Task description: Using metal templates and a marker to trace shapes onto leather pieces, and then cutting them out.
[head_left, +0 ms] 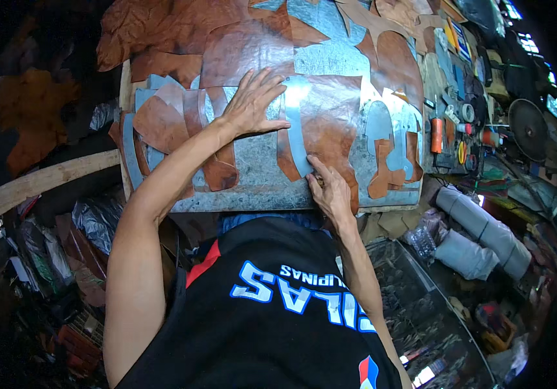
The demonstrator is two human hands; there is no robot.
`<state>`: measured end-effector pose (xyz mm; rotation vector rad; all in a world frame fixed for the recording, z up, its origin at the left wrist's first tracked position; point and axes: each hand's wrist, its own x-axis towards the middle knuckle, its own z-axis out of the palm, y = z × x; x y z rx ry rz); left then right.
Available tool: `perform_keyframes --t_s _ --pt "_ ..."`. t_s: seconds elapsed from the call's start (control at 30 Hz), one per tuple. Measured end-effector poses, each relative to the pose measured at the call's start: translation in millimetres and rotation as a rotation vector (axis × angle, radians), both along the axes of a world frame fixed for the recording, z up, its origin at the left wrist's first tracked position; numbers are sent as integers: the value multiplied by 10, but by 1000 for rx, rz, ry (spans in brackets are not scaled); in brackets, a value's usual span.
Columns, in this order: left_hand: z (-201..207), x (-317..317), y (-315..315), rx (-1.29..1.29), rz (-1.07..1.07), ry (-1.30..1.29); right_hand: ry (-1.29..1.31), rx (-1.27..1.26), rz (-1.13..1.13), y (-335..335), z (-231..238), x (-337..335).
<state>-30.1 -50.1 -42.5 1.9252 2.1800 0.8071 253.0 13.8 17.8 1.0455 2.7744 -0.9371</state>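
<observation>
The blue-grey strip (298, 139) could skew on the brown leather (330, 120) if the left hand (252, 104), bearing mostly beside it, lets its far end swing when the right hand (330, 188) pushes the near one; the leather might also ruck if dragged toward the bench's (262, 165) front edge. The left hand lies spread, thumb tip at the strip's left side; the right has forefinger and thumb slightly apart at the near end, though whether they pinch it I cannot tell. The strip lies between the bench's left and right edges, a little back from the front one: long, narrow, gently curved, glaring pale toward its far end
</observation>
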Motion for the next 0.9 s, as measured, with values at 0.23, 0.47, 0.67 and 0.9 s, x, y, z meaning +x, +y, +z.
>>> perform_keyframes --t_s 0.23,0.47,0.67,0.9 --pt "-21 22 30 -24 15 13 1 -18 -21 -18 112 -84" --pt "9 -17 -5 -63 35 -54 32 -48 10 27 50 -41" --pt "68 21 -17 -62 48 -44 17 -74 47 54 62 -44" --pt "106 28 22 -81 29 8 -27 -75 57 105 69 -45"
